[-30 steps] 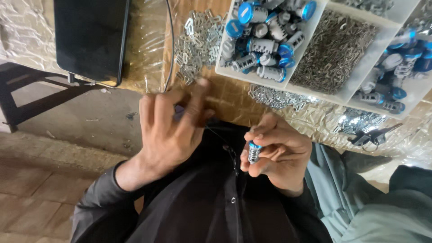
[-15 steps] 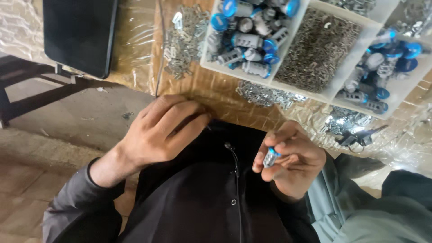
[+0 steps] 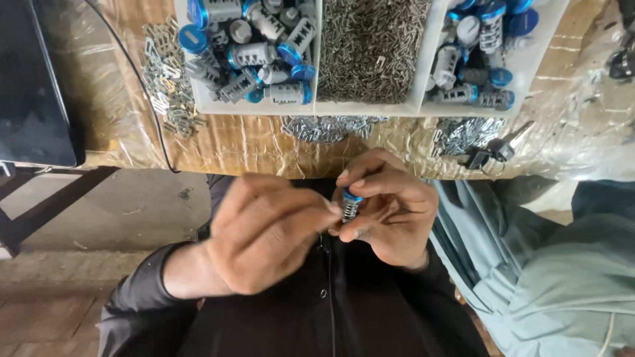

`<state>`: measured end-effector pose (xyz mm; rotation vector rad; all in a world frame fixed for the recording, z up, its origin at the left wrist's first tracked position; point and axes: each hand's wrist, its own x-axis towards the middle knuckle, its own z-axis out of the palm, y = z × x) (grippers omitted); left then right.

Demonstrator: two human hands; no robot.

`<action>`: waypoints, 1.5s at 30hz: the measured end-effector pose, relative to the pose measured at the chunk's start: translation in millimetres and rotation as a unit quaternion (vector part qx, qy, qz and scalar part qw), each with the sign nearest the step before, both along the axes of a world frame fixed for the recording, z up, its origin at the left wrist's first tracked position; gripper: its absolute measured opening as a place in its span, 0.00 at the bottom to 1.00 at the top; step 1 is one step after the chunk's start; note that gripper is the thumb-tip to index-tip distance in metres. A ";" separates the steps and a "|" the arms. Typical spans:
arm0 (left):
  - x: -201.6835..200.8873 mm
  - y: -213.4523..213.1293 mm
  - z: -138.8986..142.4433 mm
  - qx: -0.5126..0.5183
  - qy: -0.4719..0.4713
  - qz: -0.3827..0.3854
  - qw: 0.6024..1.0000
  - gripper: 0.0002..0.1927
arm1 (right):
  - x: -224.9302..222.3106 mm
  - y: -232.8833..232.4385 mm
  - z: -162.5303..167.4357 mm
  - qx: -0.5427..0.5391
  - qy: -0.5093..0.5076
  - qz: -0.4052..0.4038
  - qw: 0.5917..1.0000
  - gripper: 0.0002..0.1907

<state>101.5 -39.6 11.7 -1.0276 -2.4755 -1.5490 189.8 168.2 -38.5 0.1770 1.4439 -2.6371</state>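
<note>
My right hand grips a small grey metal cylinder with a blue cap, held upright in front of my dark shirt. My left hand is curled beside it, its fingertips meeting the cylinder's side; anything pinched between those fingertips is too small to tell. Both hands hover just below the edge of the wooden table.
A white divided tray on the table holds blue-capped cylinders at left and right and small metal pins in the middle. Loose metal clips lie left of it. A dark flat device sits far left. A person's pale green sleeve is at right.
My left hand has come down from near the table edge and met my right hand at the cylinder. The view has shifted closer to the tray.
</note>
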 end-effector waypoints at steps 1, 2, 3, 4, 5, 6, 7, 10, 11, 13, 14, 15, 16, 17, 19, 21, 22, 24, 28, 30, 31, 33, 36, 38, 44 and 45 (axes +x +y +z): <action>1.1 -1.7 -1.9 -0.059 0.019 0.041 0.997 0.13 | -0.4 0.5 0.8 -0.013 -0.010 -0.004 1.000 0.20; 1.8 -5.1 -2.5 -0.116 0.036 0.076 0.990 0.14 | -0.3 0.9 2.5 -0.024 -0.023 -0.012 0.999 0.20; 3.6 -6.3 -3.1 -0.168 0.051 0.108 0.979 0.15 | -0.4 1.8 3.4 -0.023 -0.021 -0.018 0.999 0.20; 4.9 -7.2 -2.9 -0.120 -0.003 0.104 0.987 0.14 | -0.4 3.0 3.7 -0.021 -0.016 -0.024 0.999 0.21; 6.8 -6.4 -2.3 -0.073 -0.056 0.101 0.991 0.13 | -0.4 4.1 3.0 -0.020 -0.009 -0.027 0.999 0.21; 7.8 -5.0 -1.4 -0.030 -0.112 0.097 0.988 0.13 | -0.2 5.5 1.9 0.003 -0.001 -0.027 1.000 0.21; 9.2 -1.5 -0.8 -0.016 -0.099 0.055 0.993 0.13 | 1.2 7.0 0.9 0.025 0.005 -0.024 0.999 0.22; 12.4 15.8 -2.5 -0.010 -0.009 -0.034 0.999 0.13 | 7.4 12.6 -3.1 0.126 0.047 -0.031 0.990 0.23; 13.0 20.4 -3.3 -0.031 0.056 -0.049 0.997 0.13 | 9.8 14.5 -4.7 0.132 0.048 -0.037 0.989 0.23; 13.8 25.3 -4.3 -0.038 0.063 -0.071 0.995 0.13 | 14.5 18.6 -6.8 0.114 0.030 -0.052 0.992 0.22; 15.0 26.9 -3.9 -0.025 0.007 -0.074 0.997 0.14 | 16.4 20.7 -7.6 0.088 0.012 -0.059 0.994 0.21; 16.2 28.6 -4.2 -0.013 -0.048 -0.074 0.996 0.14 | 18.1 23.0 -8.2 0.080 0.018 -0.058 0.995 0.22; 17.8 31.1 -4.0 -0.026 -0.025 -0.082 0.996 0.14 | 19.4 25.5 -8.7 0.070 0.024 -0.056 0.996 0.23; 19.4 33.8 -3.1 -0.039 -0.001 -0.091 0.995 0.14 | 20.9 27.3 -9.1 0.059 0.031 -0.056 0.996 0.24; 21.8 43.4 -0.7 -0.046 0.016 -0.093 0.994 0.14 | 23.8 31.6 -8.8 0.052 0.052 -0.078 0.994 0.24; 22.7 57.0 4.5 -0.034 0.000 -0.074 0.997 0.15 | 27.7 38.9 -5.3 0.043 0.050 -0.084 0.994 0.24; 21.3 63.1 8.1 -0.045 0.020 -0.085 0.995 0.14 | 30.0 43.2 -2.3 0.036 0.038 -0.080 0.995 0.23; 15.8 72.3 16.1 -0.066 0.065 -0.103 0.990 0.14 | 31.8 49.8 2.4 0.027 0.025 -0.077 0.996 0.23; 2.3 70.6 28.3 -0.074 0.017 -0.153 0.985 0.15 | 27.1 53.6 8.7 0.015 0.022 -0.064 0.998 0.22; -2.3 63.6 27.5 -0.040 -0.022 -0.163 0.986 0.17 | 21.2 55.7 8.5 0.017 0.055 -0.022 0.998 0.21; -3.2 60.8 25.6 -0.004 -0.159 -0.179 0.971 0.17 | 18.8 59.7 8.3 0.024 0.082 0.017 0.996 0.20; -2.9 58.8 21.5 0.061 -0.425 -0.202 0.880 0.18 | 17.2 67.0 8.6 0.033 0.110 0.047 0.992 0.21; 0.4 72.8 17.9 -0.025 -0.393 -0.156 0.906 0.28 | 26.7 79.5 13.7 0.058 0.061 -0.011 0.996 0.22; 0.3 95.8 14.4 -0.037 -0.139 -0.143 0.979 0.21 | 39.1 87.7 21.3 0.084 0.003 -0.153 0.985 0.16; -13.3 150.7 0.2 -0.156 0.123 -0.079 0.977 0.15 | 42.6 111.4 28.1 0.067 0.061 -0.335 0.938 0.11; -16.7 147.9 -1.1 -0.153 0.114 -0.107 0.976 0.13 | 39.3 110.8 28.9 0.063 0.061 -0.332 0.939 0.11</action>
